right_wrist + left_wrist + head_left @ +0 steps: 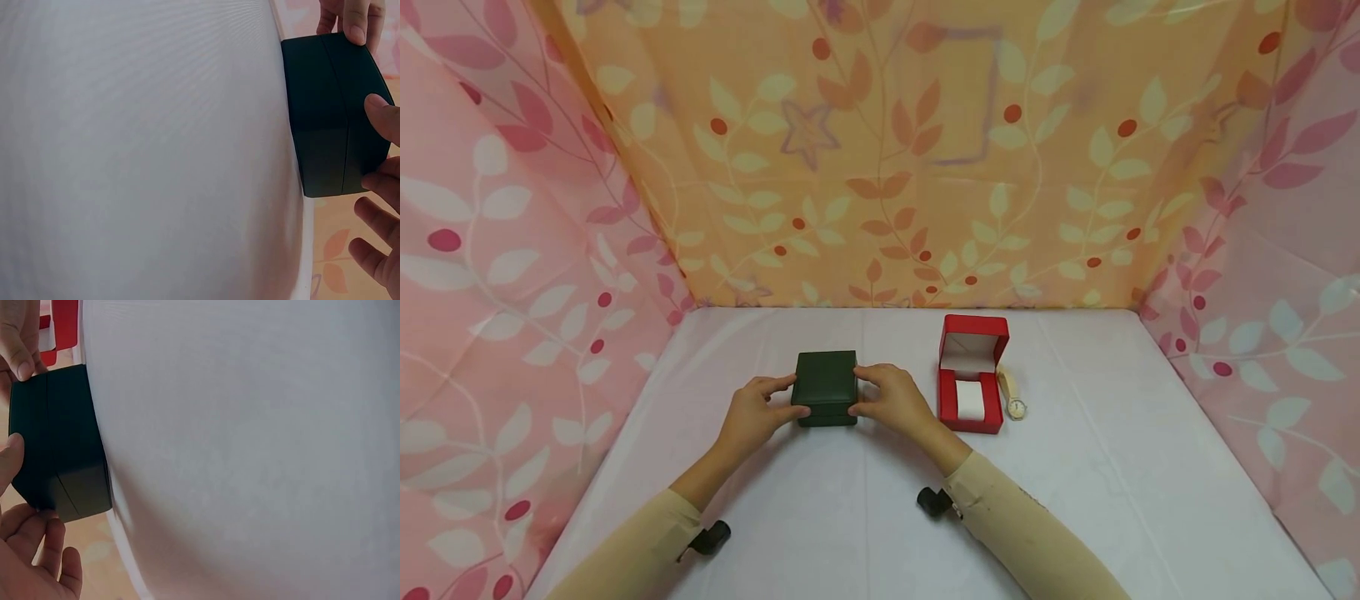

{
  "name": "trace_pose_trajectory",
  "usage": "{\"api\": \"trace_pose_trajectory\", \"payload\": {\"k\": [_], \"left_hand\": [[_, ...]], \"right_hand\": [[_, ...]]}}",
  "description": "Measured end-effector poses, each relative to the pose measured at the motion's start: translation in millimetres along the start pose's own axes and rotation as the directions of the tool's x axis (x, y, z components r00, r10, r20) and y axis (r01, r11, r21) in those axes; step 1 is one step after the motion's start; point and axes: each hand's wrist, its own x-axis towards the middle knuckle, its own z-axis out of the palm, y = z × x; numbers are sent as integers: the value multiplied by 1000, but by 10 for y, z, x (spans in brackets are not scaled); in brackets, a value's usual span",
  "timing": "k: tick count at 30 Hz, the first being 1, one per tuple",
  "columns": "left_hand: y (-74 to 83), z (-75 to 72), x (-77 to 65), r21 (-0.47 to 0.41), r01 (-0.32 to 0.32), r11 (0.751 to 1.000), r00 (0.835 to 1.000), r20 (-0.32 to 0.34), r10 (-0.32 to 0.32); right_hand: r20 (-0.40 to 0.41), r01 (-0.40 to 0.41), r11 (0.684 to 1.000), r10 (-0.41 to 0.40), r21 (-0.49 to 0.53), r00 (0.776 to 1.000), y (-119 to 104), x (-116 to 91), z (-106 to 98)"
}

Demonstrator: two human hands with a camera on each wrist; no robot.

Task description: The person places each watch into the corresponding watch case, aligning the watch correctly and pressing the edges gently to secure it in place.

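A closed dark green box (825,382) sits on the white-covered table, left of centre, a thin seam marking off its lid. My left hand (751,415) grips it from the left, thumb at the front and fingertips on the side. From the right, my right hand (895,400) holds it the same way. Both thumbs press near the lid's edge, as the box in the left wrist view (59,437) shows. In the right wrist view, the right fingers (378,219) are spread, and some stand off the green box (322,112).
Right of the hands stands an open red box (946,407), lid up, with a white cushion (970,401) inside. A cream-strapped wristwatch (1016,407) lies against its right side. Patterned cloth walls, orange at the back (865,167) and pink at the sides, enclose the table.
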Motion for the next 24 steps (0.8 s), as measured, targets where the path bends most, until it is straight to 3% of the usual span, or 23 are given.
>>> {"api": "trace_pose_trajectory", "payload": {"k": [24], "left_hand": [[116, -64, 6, 67, 0, 998, 996, 91, -6]], "right_hand": [[107, -44, 998, 48, -40, 993, -42, -61, -97]]}}
